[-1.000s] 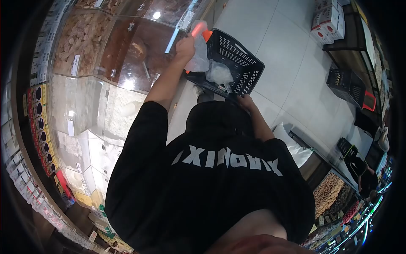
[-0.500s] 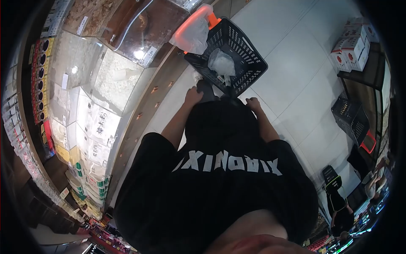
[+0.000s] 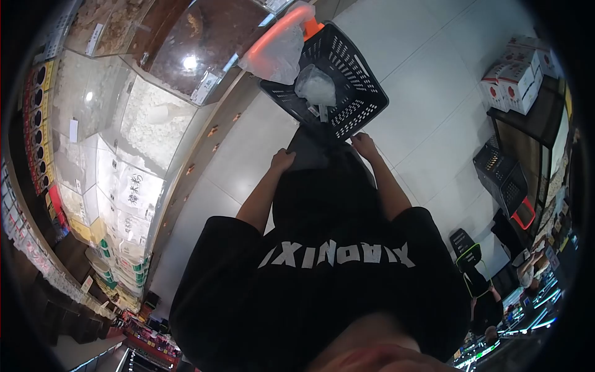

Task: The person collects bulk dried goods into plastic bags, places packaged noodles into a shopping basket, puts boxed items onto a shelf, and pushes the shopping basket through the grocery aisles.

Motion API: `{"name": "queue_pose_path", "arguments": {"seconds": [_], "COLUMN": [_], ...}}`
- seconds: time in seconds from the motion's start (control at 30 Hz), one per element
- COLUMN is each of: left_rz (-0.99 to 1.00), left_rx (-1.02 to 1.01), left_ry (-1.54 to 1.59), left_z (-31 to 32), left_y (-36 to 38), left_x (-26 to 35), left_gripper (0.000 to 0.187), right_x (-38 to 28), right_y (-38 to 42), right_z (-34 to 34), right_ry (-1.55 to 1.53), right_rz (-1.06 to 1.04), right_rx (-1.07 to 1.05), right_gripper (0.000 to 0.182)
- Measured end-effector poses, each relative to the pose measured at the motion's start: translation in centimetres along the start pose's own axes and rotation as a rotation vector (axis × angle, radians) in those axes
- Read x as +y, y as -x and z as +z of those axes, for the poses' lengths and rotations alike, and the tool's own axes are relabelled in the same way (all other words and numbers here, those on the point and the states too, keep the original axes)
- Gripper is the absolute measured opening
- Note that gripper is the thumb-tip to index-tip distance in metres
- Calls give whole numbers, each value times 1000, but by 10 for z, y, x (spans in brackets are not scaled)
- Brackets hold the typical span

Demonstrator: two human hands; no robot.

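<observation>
We are seeing one bag (image 3: 317, 88) already lying inside the basket (image 3: 373, 87) and a plastic bag (image 3: 285, 61) hanging over its orange handle (image 3: 312, 28), right hand (image 3: 364, 146) near the rim, left hand (image 3: 283, 161) apart, fingers' closure impossible to tell.

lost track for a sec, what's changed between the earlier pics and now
The left hand let go of the orange handle and came back toward the body. As before, the right hand is by the basket, one clear bag lies inside and another bag covers the handle.
</observation>
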State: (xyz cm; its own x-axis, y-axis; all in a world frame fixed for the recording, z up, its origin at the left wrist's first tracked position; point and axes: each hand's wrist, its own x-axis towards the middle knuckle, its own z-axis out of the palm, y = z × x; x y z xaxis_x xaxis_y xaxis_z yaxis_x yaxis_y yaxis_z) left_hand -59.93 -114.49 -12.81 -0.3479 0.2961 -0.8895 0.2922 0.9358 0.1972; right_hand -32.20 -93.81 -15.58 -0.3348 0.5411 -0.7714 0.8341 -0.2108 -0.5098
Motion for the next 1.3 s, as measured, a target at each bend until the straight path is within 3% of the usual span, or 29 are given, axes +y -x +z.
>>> {"name": "queue_pose_path", "arguments": {"seconds": [0.13, 0.2, 0.3, 0.4, 0.5, 0.63, 0.77, 0.83, 0.9, 0.97, 1.03, 1.07, 1.13, 1.2, 1.3], "left_rz": [120, 173, 146, 256, 192, 241, 72, 63, 34, 8, -59, 17, 218, 223, 225], "left_rx": [-35, -42, -233, -125, 92, 144, 282, 404, 593, 456, 282, 297, 359, 312, 146], "left_ry": [-21, 74, 377, 413, 337, 322, 201, 71, -122, -118, -132, -188, -263, -254, 102], "left_z": [-13, -13, -10, 3, 12, 56, 53, 66, 70, 70, 67, 69, 83, 81, 81], "left_y": [-21, -39, -74, -129, -175, -293, -365, -429, -481, -515, -553, -556, -581, -553, -503], "left_x": [23, 41, 67, 83, 121, 121, 158, 137, 130, 117, 109, 106, 68, 92, 118], "left_gripper": [47, 41, 35, 32, 29, 30, 42, 53, 57, 58, 53, 41, 34, 27, 23], "right_x": [-17, -14, 15, 34, 30, 53, 70, 66, 65, 64, 76, 69, 46, 52, 61], "right_y": [-5, -11, -59, -104, -146, -236, -357, -407, -455, -494, -545, -568, -560, -550, -525], "right_z": [-12, -9, 3, 29, 28, 55, 84, 102, 129, 155, 213, 225, 212, 220, 198], "right_ry": [-134, -63, 37, 104, 162, 102, 47, 34, 75, 177, 374, 452, 526, 395, 264], "right_rz": [-11, 9, 72, 97, -38, -129, -109, -53, -209, -379, -521, -570, -532, -454, -371], "right_rx": [82, 70, -4, -111, -181, -128, -138, -156, -91, -101, 40, 74, -100, -75, -52], "right_gripper": [41, 41, 41, 39, 36, 34, 36, 38, 48, 70, 58, 53, 43, 37, 28]}}
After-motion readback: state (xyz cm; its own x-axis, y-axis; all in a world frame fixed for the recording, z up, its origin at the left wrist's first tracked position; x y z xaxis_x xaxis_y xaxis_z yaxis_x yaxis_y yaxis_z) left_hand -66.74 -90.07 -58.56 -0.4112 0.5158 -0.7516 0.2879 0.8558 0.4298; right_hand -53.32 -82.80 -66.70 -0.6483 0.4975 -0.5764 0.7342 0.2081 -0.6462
